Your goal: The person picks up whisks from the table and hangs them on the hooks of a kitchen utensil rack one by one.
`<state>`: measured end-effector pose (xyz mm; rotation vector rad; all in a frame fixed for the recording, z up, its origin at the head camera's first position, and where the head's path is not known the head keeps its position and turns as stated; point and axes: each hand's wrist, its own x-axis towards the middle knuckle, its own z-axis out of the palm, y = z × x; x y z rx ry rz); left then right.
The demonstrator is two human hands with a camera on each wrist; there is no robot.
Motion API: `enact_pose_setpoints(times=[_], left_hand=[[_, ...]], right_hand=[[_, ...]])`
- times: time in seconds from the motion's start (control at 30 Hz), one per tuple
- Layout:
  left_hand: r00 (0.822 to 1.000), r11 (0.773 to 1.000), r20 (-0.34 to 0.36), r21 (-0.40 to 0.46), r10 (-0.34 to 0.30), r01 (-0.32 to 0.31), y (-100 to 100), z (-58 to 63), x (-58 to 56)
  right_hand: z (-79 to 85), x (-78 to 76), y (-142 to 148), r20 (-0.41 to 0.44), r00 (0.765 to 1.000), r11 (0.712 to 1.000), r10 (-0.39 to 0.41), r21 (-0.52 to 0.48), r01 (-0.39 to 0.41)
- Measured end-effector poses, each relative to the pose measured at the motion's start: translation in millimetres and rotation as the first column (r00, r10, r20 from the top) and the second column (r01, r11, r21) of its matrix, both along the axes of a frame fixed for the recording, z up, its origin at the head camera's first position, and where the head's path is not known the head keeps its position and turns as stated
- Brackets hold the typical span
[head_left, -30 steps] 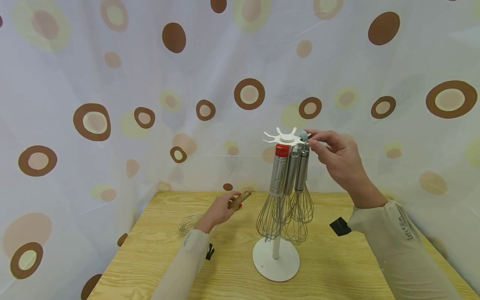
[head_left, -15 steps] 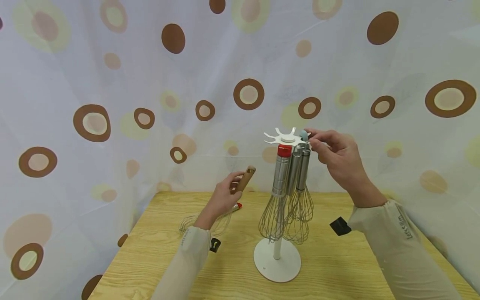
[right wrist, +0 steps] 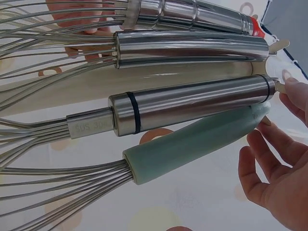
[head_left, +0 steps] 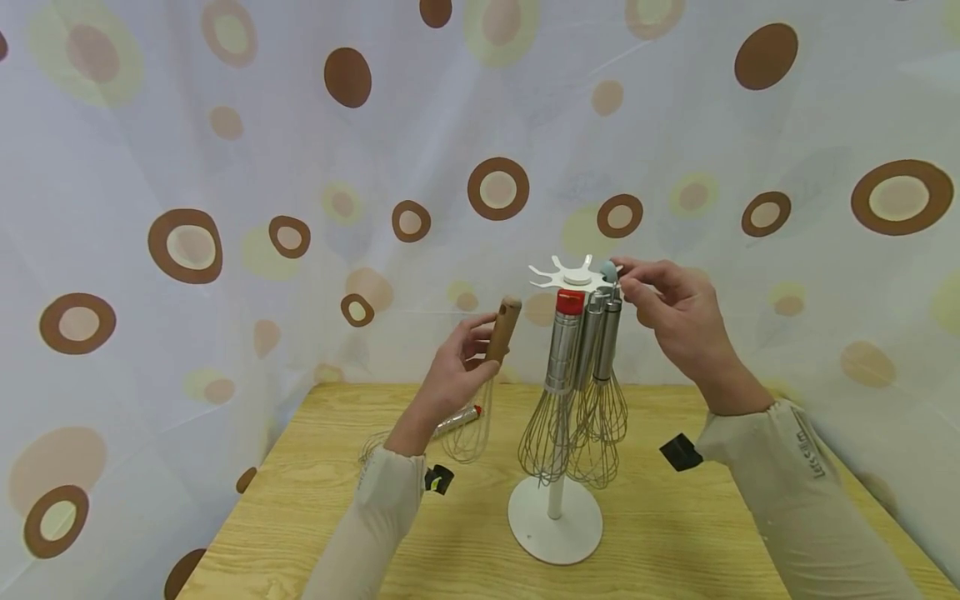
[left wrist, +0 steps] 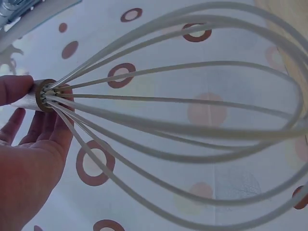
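My left hand (head_left: 453, 367) grips a whisk by its wooden handle (head_left: 504, 329), the handle's end tilted up and pale wire loops hanging below. In the left wrist view the loops (left wrist: 207, 103) fill most of the frame. To its right stands a white whisk stand (head_left: 555, 529) with several prongs at the top. My right hand (head_left: 678, 317) pinches the stand's prong tips at its right side, beside the top of a green-handled whisk (right wrist: 187, 144). Next to that hang a steel whisk with black bands (right wrist: 192, 103), a plain steel whisk (right wrist: 192, 48) and a red-tipped steel whisk (head_left: 564, 342).
A steel-handled whisk with a red tip (head_left: 459, 420) lies on the wooden table (head_left: 645, 542), partly behind my left arm. A curtain with brown dots (head_left: 405, 100) hangs at the back. Several prongs (head_left: 551, 265) on the stand's left and far side carry nothing.
My left hand has lifted the wooden-handled whisk from low over the table, up and right towards the stand, turning it more upright. The stand shifted slightly right; my right hand stays on it.
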<state>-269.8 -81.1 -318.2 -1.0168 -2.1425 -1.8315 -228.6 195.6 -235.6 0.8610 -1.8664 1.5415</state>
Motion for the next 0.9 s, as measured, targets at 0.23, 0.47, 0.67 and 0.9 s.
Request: enact_pose_setpoints(times=[0.23,0.47,0.67,0.9], left_hand=[[0.990,0.984,-0.018,0.111,-0.138,0.139,2,16.8,9.7],[0.965,0.948,-0.088,0.181,-0.248,0.260,6,30.4,15.5],[0.953,0.938,-0.114,0.177,-0.281,0.298,7,37.7,19.3],[0.952,0.943,-0.104,0.145,-0.288,0.301,11,39.2,19.5]], right_hand=[[-0.7,0.2,0,0.003,1.000,1.000,0.008,-0.003,-0.008],[-0.5,-0.1,0,0.010,1.000,1.000,0.012,-0.003,-0.012],[-0.5,0.3,-1,0.020,1.000,1.000,0.000,-0.007,0.000],[-0.7,0.7,0,0.025,0.999,1.000,-0.023,0.017,0.022]])
